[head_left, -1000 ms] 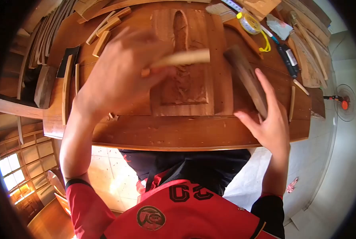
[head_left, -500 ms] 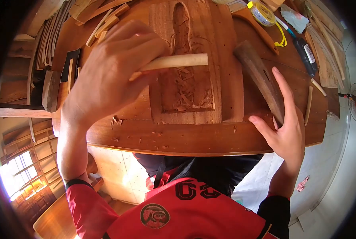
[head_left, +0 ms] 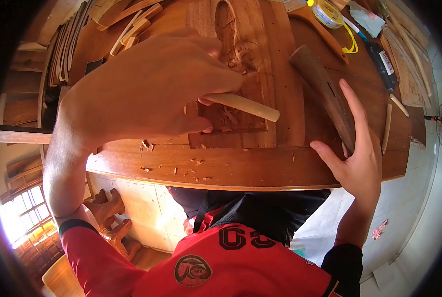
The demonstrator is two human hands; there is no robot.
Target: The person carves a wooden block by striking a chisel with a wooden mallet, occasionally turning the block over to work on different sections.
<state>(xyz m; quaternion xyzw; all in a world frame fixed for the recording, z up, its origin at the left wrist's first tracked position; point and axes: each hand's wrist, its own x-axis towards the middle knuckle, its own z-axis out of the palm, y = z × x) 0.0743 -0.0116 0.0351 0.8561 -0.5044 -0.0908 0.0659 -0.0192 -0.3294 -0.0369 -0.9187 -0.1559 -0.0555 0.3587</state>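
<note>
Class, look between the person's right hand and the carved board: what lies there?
In the head view, a plain wooden strip beside the carved board, then a dark wooden club, its near end at the right hand.

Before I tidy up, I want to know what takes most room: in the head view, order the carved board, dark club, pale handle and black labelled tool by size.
1. Carved board
2. Dark club
Unranked: pale handle and black labelled tool look close; the handle seems nearer the camera.

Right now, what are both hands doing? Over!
Left hand gripping pale rod, over carved board. Right hand spread at dark wooden piece. Maybe in the way: loose chips in the board's hollow.
</note>
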